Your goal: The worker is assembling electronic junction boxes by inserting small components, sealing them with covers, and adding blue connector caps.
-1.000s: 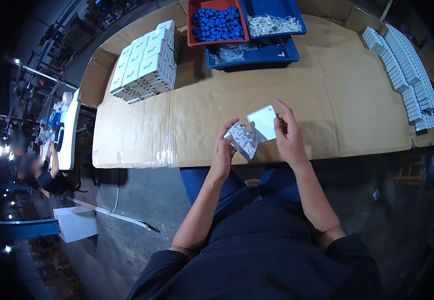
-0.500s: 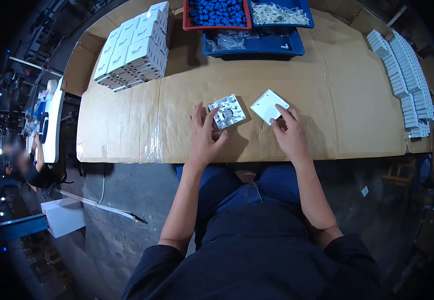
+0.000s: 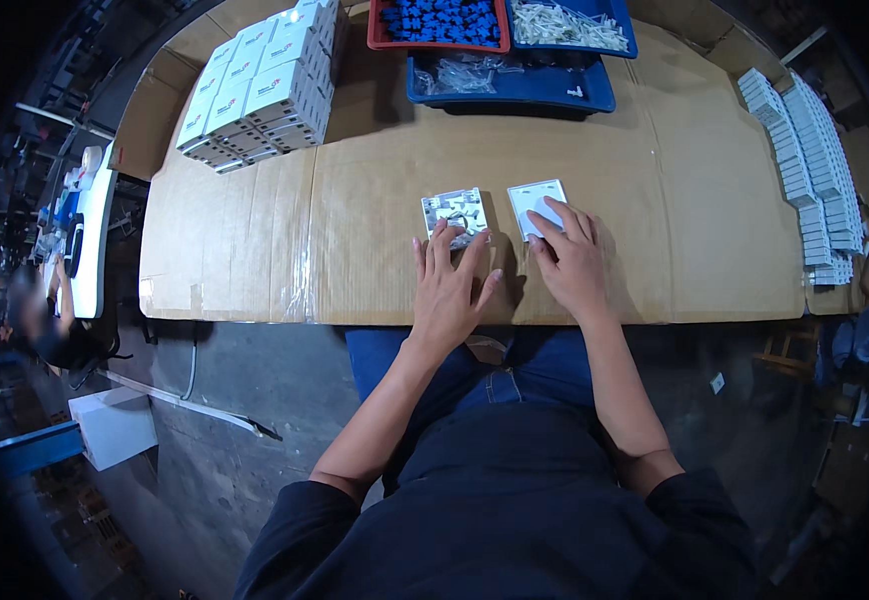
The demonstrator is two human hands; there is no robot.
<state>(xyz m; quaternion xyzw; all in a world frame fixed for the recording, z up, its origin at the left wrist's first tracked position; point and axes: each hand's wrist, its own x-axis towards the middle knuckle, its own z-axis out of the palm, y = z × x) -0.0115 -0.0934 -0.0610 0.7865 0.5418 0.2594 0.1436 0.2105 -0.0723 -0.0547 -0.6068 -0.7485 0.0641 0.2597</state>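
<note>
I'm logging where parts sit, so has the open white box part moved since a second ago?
Yes: the open white box part now sits forward, farther from the front edge of the cardboard tabletop and nearer the lower blue tray.

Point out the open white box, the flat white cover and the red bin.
Open white box (image 3: pixel 455 208): head view, on its exposed interior.
Flat white cover (image 3: pixel 528 203): head view, on its uncovered flat face.
Red bin (image 3: pixel 437 46): head view, on its near wall.
</note>
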